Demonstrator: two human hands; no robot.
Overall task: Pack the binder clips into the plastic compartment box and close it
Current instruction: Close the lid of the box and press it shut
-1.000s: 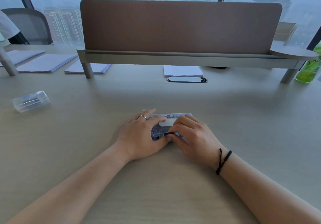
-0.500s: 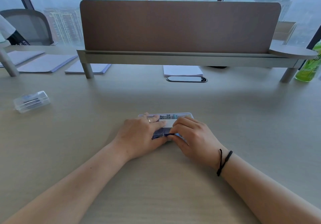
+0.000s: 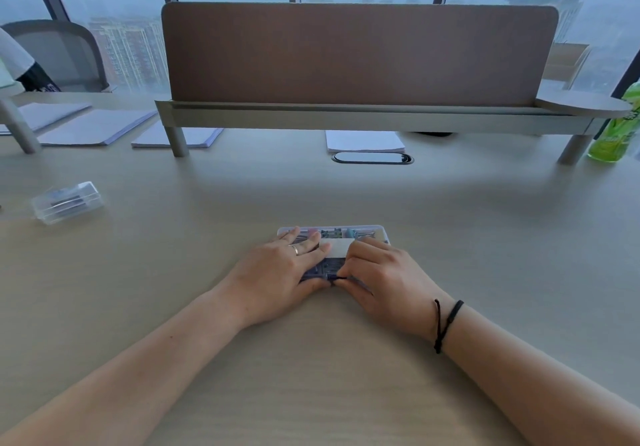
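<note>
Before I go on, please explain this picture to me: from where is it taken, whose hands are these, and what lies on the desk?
There is no machine here. A person wears a camera on the head, so the one view looks forward and down at their own two bare hands.

Both hands rest on a flat plastic compartment box on the desk; coloured binder clips show through its lid. The left hand lies fairly flat on the lid. The right hand has curled fingers at the box's near edge, probably pressing it shut.

Further left lies a small clear case. At the back are paper stacks, a divider panel and a green bottle.
</note>
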